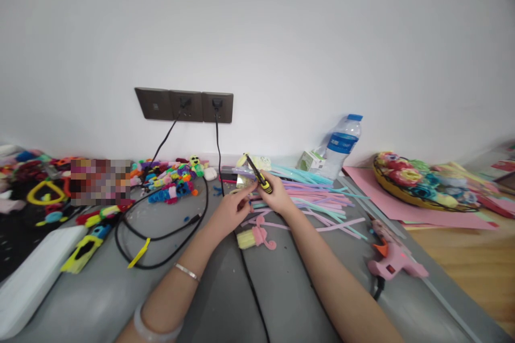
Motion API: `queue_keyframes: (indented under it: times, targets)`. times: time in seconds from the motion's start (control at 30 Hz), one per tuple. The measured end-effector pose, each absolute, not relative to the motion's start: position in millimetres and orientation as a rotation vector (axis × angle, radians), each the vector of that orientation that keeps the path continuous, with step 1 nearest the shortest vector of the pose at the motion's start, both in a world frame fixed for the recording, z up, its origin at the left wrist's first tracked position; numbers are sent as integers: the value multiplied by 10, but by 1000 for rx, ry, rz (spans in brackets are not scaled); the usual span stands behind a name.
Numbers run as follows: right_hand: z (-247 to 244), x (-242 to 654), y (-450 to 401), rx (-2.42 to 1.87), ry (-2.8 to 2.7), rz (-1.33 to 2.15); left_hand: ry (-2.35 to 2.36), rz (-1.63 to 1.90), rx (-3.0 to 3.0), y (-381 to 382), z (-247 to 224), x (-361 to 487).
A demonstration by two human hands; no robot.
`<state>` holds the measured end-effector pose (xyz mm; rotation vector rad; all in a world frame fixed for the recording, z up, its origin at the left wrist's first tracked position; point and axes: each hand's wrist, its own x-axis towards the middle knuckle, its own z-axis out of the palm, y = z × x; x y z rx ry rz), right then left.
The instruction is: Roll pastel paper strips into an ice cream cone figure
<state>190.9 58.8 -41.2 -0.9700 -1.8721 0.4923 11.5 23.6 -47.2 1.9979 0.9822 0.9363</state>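
Observation:
Near the middle of the grey table, my right hand [273, 193] is wrapped round a black and yellow tool [263, 181], which points up and to the left. My left hand [232, 210] is beside it, fingers bent together near the tool's lower part; anything between them is too small to make out. Pastel fuzzy stems [322, 198] in pink, purple and turquoise lie behind and to the right of my hands. Just below the hands sits a small pink and yellow fuzzy piece [257, 236].
A pink glue gun [396, 262] lies on the right, below a leaning water bottle [341, 144] and a flower basket [422, 182]. Black cable loops [161, 236], colourful fuzzy figures [173, 192] and a white box [42, 278] occupy the left.

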Motion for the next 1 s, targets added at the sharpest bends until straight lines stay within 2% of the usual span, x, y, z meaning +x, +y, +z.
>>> queue_keyframes:
  times: [1.0]
  targets:
    - [-401,1908,580,-958,-1876,500,962,935,2015,221,-445,122]
